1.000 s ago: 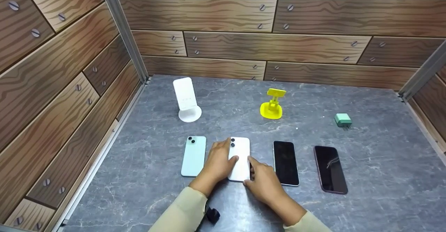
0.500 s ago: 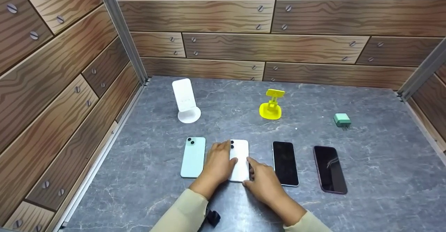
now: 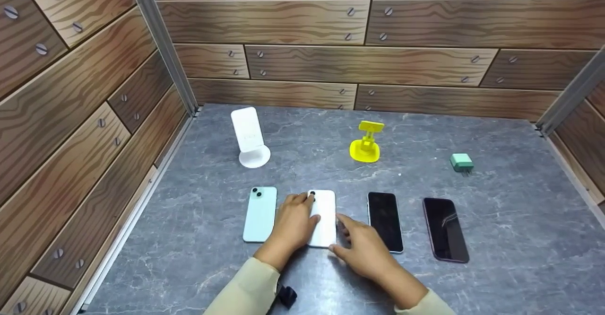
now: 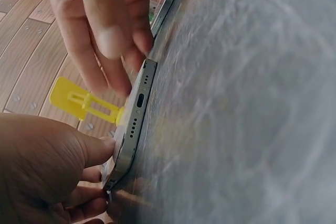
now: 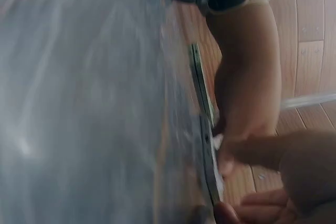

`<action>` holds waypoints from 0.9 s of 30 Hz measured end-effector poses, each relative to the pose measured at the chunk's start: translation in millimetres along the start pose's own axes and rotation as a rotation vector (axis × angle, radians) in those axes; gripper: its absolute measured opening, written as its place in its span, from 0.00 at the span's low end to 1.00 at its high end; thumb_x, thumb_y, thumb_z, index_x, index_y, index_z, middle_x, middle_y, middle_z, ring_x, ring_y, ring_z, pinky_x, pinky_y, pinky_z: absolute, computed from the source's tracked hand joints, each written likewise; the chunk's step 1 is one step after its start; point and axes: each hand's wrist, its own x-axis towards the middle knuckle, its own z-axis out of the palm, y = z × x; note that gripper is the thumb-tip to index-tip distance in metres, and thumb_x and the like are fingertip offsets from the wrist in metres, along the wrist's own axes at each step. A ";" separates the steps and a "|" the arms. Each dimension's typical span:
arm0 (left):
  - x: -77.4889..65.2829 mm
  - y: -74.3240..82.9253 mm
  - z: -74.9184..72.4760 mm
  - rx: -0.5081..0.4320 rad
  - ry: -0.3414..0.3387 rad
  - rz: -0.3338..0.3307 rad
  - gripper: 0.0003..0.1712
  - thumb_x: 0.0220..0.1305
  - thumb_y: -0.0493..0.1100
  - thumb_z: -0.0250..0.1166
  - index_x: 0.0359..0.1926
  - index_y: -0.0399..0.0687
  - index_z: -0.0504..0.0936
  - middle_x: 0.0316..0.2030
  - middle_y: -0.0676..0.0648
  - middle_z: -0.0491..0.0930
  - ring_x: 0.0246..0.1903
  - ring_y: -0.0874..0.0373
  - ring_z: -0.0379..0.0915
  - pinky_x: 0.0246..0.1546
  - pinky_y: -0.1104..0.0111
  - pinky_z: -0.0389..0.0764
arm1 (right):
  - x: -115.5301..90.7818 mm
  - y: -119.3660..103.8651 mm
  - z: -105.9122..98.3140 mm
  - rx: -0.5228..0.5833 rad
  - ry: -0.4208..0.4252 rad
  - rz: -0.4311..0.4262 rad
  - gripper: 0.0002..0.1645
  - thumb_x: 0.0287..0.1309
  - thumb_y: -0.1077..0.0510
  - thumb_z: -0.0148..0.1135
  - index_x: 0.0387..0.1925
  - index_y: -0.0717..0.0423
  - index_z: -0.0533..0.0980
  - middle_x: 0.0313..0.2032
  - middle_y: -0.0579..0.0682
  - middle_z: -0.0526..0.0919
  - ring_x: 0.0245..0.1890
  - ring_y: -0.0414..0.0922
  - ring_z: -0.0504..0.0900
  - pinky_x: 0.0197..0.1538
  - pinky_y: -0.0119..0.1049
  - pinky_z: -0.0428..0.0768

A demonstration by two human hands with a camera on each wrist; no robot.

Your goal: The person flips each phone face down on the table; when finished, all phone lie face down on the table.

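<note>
Yellow stand (image 3: 365, 151) beyond white phone (image 3: 325, 223)

A mint phone (image 3: 260, 215) lies just left of your left hand (image 3: 292, 223); a white stand (image 3: 248, 131) rises farther ahead. Beyond your right hand (image 3: 366, 248) you see a yellow stand (image 3: 364, 154), with a green charger (image 3: 461, 161) farther right. Just right of that hand lies a black-screened phone (image 3: 385, 220), then a dark, reddish-edged phone (image 3: 445, 230).

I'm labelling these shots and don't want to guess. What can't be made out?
Head view: screen of the white phone; its back faces up.
Head view: part of that phone's left edge, behind the left hand.
Head view: backs of the two dark-screened phones, lying screen up.
Head view: rest of both sleeves, cut off by the bottom edge.
Right wrist view: detail of the tabletop, blurred.
</note>
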 end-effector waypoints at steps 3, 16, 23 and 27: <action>0.0 0.0 -0.9 -0.007 -0.015 -0.013 0.32 0.77 0.52 0.69 0.73 0.40 0.80 0.70 0.38 0.81 0.71 0.41 0.75 0.70 0.45 0.77 | -6.1 5.9 -12.4 -0.022 0.044 0.020 0.42 0.56 0.53 0.83 0.70 0.64 0.79 0.51 0.62 0.91 0.48 0.55 0.91 0.58 0.56 0.87; 0.3 -1.9 -1.7 -0.021 -0.023 -0.018 0.32 0.77 0.52 0.69 0.73 0.39 0.80 0.70 0.37 0.81 0.70 0.40 0.75 0.72 0.46 0.76 | -25.0 62.0 -75.3 -0.137 0.112 0.206 0.43 0.70 0.48 0.71 0.75 0.69 0.71 0.69 0.74 0.78 0.70 0.76 0.75 0.73 0.71 0.72; 0.6 -3.2 -0.6 -0.046 -0.017 -0.008 0.32 0.76 0.51 0.69 0.73 0.38 0.80 0.70 0.37 0.81 0.70 0.40 0.75 0.72 0.46 0.75 | -26.3 75.6 -81.3 -0.154 0.043 0.271 0.48 0.72 0.42 0.69 0.77 0.72 0.68 0.67 0.76 0.79 0.67 0.76 0.77 0.70 0.72 0.73; 1.2 -2.0 -1.6 -0.050 -0.019 -0.006 0.31 0.76 0.50 0.69 0.72 0.37 0.80 0.70 0.36 0.81 0.70 0.40 0.75 0.72 0.46 0.75 | -25.5 76.0 -81.9 -0.100 0.005 0.304 0.49 0.72 0.40 0.69 0.77 0.71 0.67 0.63 0.73 0.83 0.64 0.70 0.84 0.67 0.68 0.79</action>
